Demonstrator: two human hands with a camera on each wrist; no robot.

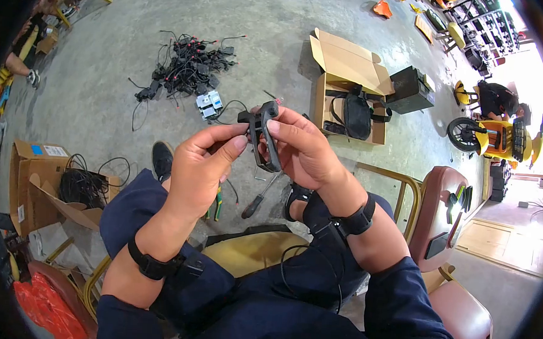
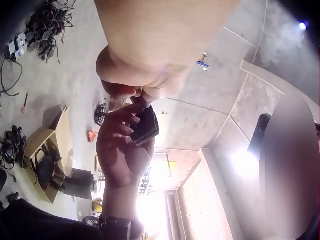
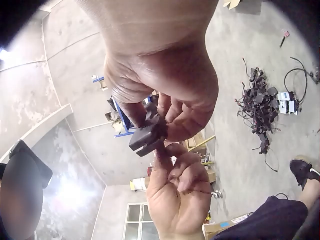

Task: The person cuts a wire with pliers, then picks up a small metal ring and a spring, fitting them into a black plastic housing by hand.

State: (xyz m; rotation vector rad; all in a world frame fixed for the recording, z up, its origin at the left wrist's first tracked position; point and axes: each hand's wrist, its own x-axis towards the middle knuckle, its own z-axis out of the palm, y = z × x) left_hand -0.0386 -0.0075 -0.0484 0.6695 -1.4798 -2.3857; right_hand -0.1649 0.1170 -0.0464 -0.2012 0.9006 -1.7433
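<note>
Both hands hold up a black plastic part (image 1: 269,146) with two long arms and a gap between them, in front of the body. The left hand (image 1: 200,165) pinches its left side near the top with thumb and fingertips. On the other side, the right hand (image 1: 307,148) grips it, thumb on its face and fingers behind. The left wrist view shows one dark end of the part (image 2: 146,126) beside the right hand (image 2: 122,145). In the right wrist view, the blocky end of the part (image 3: 148,136) sticks out between the right hand (image 3: 165,90) and the left hand (image 3: 179,200).
On the floor lie a heap of black cables (image 1: 188,65), a silver-blue block (image 1: 209,105) and a screwdriver (image 1: 254,206). An open carton (image 1: 352,69) with a black pouch is ahead to the right. A carton with cables (image 1: 41,180) stands left; a chair (image 1: 440,211) stands right.
</note>
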